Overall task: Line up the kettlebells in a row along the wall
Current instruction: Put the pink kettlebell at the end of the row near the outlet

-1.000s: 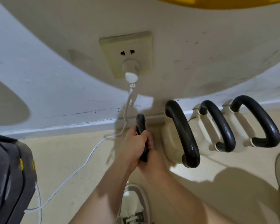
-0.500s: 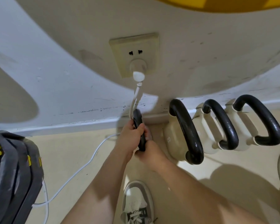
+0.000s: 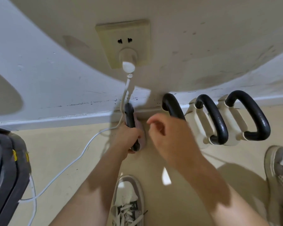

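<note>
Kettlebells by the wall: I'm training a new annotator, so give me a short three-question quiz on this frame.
1. True or false: both hands grip the handle of the kettlebell under the wall socket.
2. How many kettlebells already stand to the right of the one being held? A) one B) three C) five
3. Fill in: the white cable runs from the plug in the socket down across the ____.

Key
1. False: only the left hand grips it; the right hand is off it, open.
2. B
3. floor
</note>
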`<state>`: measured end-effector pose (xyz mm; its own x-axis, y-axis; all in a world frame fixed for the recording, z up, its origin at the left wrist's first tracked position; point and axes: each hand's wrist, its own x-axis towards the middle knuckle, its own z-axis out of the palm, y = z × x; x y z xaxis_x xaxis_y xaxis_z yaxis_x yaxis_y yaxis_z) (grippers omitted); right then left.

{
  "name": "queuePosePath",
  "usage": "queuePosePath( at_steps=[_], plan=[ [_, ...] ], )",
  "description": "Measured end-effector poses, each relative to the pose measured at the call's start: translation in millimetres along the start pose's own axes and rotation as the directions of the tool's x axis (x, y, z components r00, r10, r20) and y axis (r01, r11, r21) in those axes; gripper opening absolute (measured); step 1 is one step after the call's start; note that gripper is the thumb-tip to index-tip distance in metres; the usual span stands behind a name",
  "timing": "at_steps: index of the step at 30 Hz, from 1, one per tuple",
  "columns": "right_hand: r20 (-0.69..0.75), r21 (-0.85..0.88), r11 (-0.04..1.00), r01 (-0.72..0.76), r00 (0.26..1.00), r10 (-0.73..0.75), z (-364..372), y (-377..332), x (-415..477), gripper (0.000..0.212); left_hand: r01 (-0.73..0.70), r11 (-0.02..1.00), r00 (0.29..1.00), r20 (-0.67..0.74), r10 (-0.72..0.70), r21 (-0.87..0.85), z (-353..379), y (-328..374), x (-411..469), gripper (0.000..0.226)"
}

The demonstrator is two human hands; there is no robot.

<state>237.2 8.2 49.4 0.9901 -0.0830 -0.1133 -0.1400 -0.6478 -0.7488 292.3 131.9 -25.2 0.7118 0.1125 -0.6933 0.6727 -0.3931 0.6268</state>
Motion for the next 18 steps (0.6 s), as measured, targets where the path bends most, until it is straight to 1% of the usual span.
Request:
queuePosePath(
  at_steps=[1, 2, 3, 4, 5, 6, 7, 8, 9, 11, 12, 14, 18],
  plan=[
    [-0.134, 0.002, 1.000, 0.016, 0.991, -0.016, -13, 1, 2, 0.014, 0.035, 0.999, 0.999, 0.028, -0.034, -0.034, 0, 0, 0, 0.041],
    [-0.225, -0.025, 1.000, -0.003, 0.974, -0.002, -22, 7, 6, 0.017, 0.046, 0.998, 0.998, 0.037, -0.044, -0.046, 0, 0, 1, 0.041],
    [-0.261, -0.071, 0.996, -0.057, 0.965, 0.036, -26, 16, 10, 0.024, 0.042, 0.998, 0.999, 0.035, -0.040, -0.048, -1, 0, 1, 0.041],
    [-0.238, -0.131, 0.983, -0.131, 0.966, 0.097, -28, 26, 13, 0.035, 0.032, 0.998, 0.999, 0.024, -0.031, -0.048, 0, 0, 2, 0.041],
    [-0.170, -0.158, 0.966, -0.206, 0.969, 0.179, -26, 36, 14, 0.046, 0.022, 0.999, 1.000, 0.014, -0.022, -0.040, 0, 0, 2, 0.041],
    [-0.078, -0.134, 0.954, -0.268, 0.962, 0.260, -23, 45, 13, 0.053, 0.003, 1.000, 1.000, 0.008, -0.003, -0.018, 1, 0, 3, 0.043],
    [0.013, -0.068, 0.948, -0.311, 0.950, 0.312, -18, 51, 11, 0.054, -0.024, 0.999, 1.000, 0.008, 0.024, 0.023, 2, 1, 4, 0.043],
    [0.081, 0.013, 0.941, -0.338, 0.938, 0.336, -14, 56, 8, 0.049, -0.052, 0.996, 0.999, 0.006, 0.052, 0.071, 2, 2, 5, 0.040],
    [0.113, 0.083, 0.935, -0.344, 0.936, 0.334, -11, 61, 6, 0.043, -0.076, 0.990, 0.997, -0.007, 0.078, 0.116, 3, 4, 5, 0.032],
    [0.129, 0.135, 0.936, -0.326, 0.942, 0.310, -9, 68, 8, 0.038, -0.076, 0.986, 0.993, -0.075, 0.088, 0.151, 5, 6, 6, 0.013],
    [0.128, 0.137, 0.938, -0.318, 0.945, 0.301, -9, 69, 9, 0.038, -0.056, 0.990, 0.991, -0.110, 0.071, 0.133, 6, 6, 7, 0.008],
    [0.109, 0.150, 0.938, -0.313, 0.948, 0.299, -7, 72, 10, 0.038, -0.014, 0.998, 0.989, -0.143, 0.022, 0.059, 10, 5, 6, 0.009],
    [0.097, 0.223, 0.924, -0.310, 0.950, 0.296, -1, 73, 10, 0.036, 0.039, 0.993, 0.987, -0.148, -0.056, -0.115, 25, 7, 3, 0.010]
  ],
)
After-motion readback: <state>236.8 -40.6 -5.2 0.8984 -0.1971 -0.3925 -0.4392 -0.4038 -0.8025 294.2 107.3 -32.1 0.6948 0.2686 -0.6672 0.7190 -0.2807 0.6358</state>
